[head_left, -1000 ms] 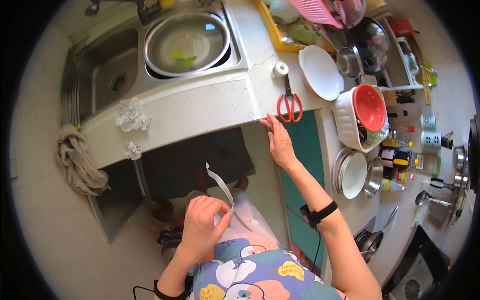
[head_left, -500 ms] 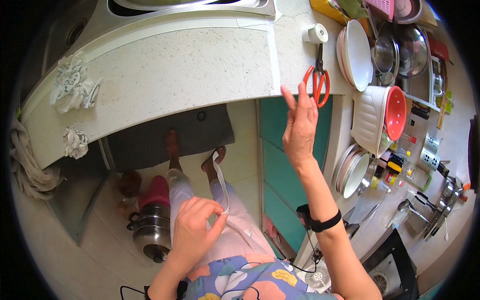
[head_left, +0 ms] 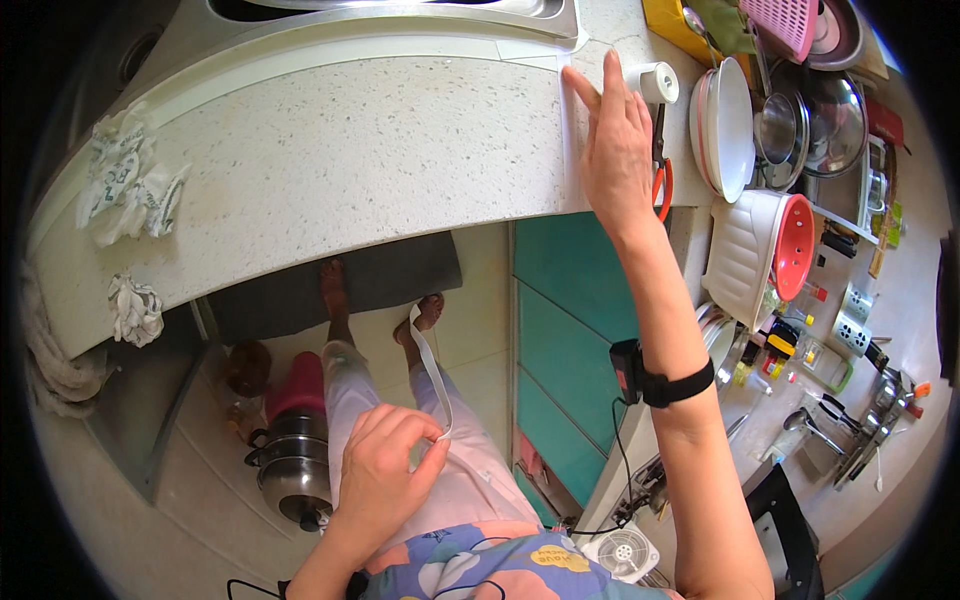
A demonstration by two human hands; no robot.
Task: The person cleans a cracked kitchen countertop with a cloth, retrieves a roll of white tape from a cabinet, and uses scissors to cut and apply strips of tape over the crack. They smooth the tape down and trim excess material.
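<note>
My left hand (head_left: 385, 470) is in front of my body, below the counter edge. Its thumb and forefinger pinch one end of a narrow white strip of tape (head_left: 428, 362), whose free end sticks up and away from me. My right hand (head_left: 618, 165) reaches over the counter with its fingers stretched out and holds nothing. Its fingertips are beside a white roll of tape (head_left: 658, 83) and near a white strip (head_left: 571, 140) along the counter; whether they touch the surface I cannot tell. Scissors with orange handles (head_left: 662, 188) lie to the right, partly hidden behind that hand.
Crumpled paper (head_left: 125, 185) and a smaller wad (head_left: 135, 310) rest on the counter (head_left: 370, 150) at left. A steel sink (head_left: 400, 22) is set in behind. Bowls (head_left: 730, 130) and a white basket (head_left: 740, 250) stand at right. Pots (head_left: 295, 470) sit on the floor.
My right hand has moved farther over the counter, toward the tape roll, and now covers part of the scissors. The left hand still pinches the strip, nearly in place.
</note>
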